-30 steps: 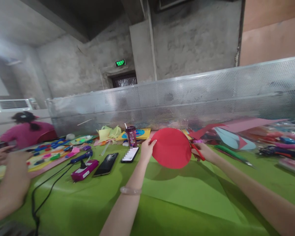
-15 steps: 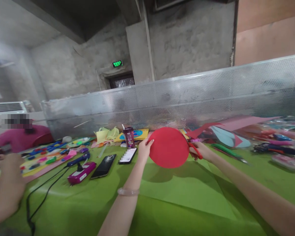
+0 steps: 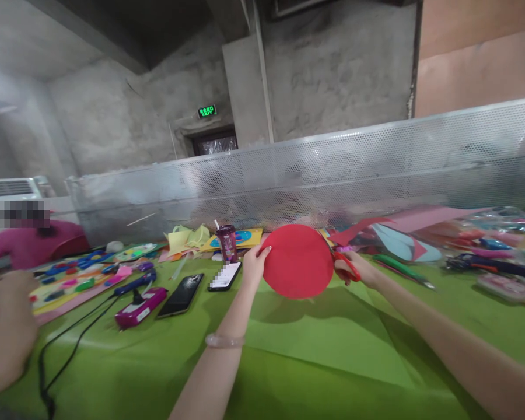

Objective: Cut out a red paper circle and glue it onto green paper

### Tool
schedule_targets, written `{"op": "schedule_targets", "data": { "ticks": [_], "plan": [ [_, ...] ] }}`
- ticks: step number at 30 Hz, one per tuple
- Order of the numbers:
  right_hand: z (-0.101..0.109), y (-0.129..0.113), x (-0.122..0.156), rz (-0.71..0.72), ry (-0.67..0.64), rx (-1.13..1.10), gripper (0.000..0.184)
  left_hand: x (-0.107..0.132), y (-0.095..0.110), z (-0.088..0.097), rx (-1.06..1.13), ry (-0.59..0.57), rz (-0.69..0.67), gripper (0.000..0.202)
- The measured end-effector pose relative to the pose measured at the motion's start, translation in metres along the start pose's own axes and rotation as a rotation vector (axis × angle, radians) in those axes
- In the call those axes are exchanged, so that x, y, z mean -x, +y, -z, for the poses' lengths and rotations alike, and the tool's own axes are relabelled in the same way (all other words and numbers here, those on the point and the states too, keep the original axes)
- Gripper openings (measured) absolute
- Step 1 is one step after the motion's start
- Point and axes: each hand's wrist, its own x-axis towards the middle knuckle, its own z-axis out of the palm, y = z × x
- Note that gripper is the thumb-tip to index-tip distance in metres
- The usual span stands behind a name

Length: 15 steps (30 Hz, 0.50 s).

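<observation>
A round piece of red paper (image 3: 297, 262) is held up above the green table, facing me. My left hand (image 3: 254, 265) pinches its left edge, thumb in front and fingers behind. At the right edge, my right hand (image 3: 357, 268) is closed around the red handles of a pair of scissors (image 3: 349, 267). The scissor blades point up and to the left along the paper's rim, mostly hidden. A sheet of green paper (image 3: 328, 335) lies flat on the table below the red circle.
Left of me lie two phones (image 3: 181, 296), a purple power strip (image 3: 140, 307) with black cables, and a drink cup (image 3: 226, 244). Green-handled scissors (image 3: 402, 271) and paper scraps are on the right. Another person's hand (image 3: 11, 315) works at far left. A perforated metal panel (image 3: 297, 175) stands behind.
The view has shifted slightly, so everything sits a little further left. The red scissor handles look more spread than before. Both hands keep their hold.
</observation>
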Motion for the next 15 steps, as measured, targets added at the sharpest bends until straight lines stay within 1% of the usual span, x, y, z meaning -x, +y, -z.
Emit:
{"op": "schedule_targets", "data": {
  "ticks": [7, 15],
  "plan": [
    [0.0005, -0.0012, 0.0001, 0.01, -0.027, -0.025, 0.029, 0.0016, 0.0057, 0.0016, -0.016, 0.011, 0.001, 0.028],
    [-0.0009, 0.0039, -0.003, -0.01, -0.021, -0.025, 0.025, 0.0009, 0.0042, 0.0021, -0.025, 0.017, 0.008, 0.028]
  ]
}}
